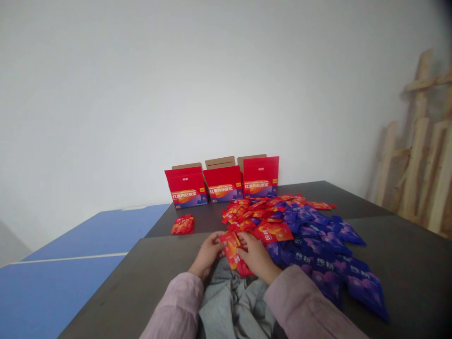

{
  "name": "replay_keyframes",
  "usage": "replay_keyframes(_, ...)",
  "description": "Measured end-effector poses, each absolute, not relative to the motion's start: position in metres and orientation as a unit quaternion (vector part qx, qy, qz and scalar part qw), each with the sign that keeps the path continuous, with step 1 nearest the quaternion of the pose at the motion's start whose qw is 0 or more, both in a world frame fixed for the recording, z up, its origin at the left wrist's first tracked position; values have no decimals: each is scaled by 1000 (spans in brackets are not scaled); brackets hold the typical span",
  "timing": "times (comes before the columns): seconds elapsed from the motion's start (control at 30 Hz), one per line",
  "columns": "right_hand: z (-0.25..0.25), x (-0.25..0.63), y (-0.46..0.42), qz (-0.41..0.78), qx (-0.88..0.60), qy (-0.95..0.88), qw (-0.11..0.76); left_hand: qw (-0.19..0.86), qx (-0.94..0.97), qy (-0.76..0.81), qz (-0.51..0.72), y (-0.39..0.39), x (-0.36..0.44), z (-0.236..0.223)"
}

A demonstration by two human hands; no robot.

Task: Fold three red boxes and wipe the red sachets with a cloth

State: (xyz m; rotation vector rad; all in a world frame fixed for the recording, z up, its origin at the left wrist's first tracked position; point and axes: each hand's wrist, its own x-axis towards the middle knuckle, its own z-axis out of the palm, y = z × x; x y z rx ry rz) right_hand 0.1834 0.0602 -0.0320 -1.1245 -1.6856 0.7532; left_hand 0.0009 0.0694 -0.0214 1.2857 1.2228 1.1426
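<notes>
Pinching one glossy red sachet (pixel 230 248), fingers (pixel 244 239) of left hand (pixel 210 254) and right hand (pixel 256 257) pressed on it; glossy blue sachets (pixel 326 256) lie at two o'clock.

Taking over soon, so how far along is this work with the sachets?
Done, it seems: a small stack of red sachets sits apart, in front of three open red cartons. In hand: the left hand and right hand hold a red sachet. Left: a large heap of red sachets and blue sachets lies loose.
</notes>
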Motion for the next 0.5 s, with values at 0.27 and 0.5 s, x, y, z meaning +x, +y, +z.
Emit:
replay_keyframes(0.27,-7,190,59,567,-316,-517,558,523,560,401,502,55,15,6)
replay_keyframes(0.5,1,219,60,536,-463,-297,641,392,746,488,226,33,-9,35)
